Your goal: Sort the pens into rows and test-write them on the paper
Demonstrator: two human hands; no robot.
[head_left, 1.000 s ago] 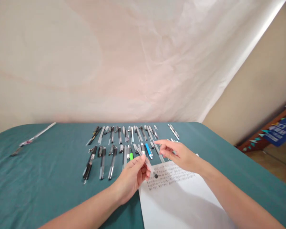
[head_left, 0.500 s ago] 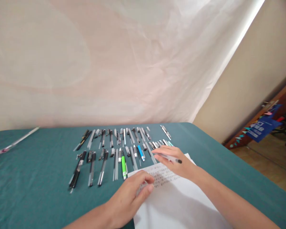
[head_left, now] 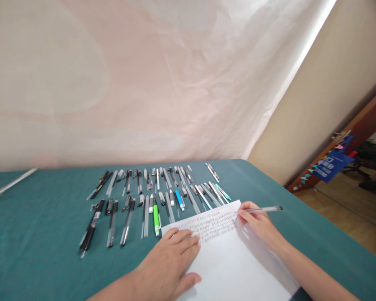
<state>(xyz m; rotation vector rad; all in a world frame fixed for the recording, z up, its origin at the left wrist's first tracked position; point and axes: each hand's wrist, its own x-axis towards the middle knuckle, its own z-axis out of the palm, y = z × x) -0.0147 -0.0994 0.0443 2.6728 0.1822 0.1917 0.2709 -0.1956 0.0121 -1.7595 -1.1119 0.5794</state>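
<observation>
My left hand (head_left: pixel 171 261) lies flat with fingers spread on the left part of a white sheet of paper (head_left: pixel 235 263) that bears several lines of handwriting near its top. My right hand (head_left: pixel 257 221) is closed on a clear pen (head_left: pixel 265 209), its tip at the paper's upper right, at the end of the written lines. Two rows of several pens (head_left: pixel 150 192) lie side by side on the teal tablecloth (head_left: pixel 50 217) just beyond the paper, among them a green one (head_left: pixel 156 218) and a blue one (head_left: pixel 179 200).
A long thin rod-like object (head_left: pixel 9 184) lies at the far left of the table. A cream cloth backdrop (head_left: pixel 144 75) hangs behind the table. The table's right edge drops to a wooden floor with a blue sign (head_left: pixel 330 163) beyond.
My left hand let go of the clear pen and came down flat on the paper. My right hand took the pen and moved right to the end of the written lines. The view shifted right.
</observation>
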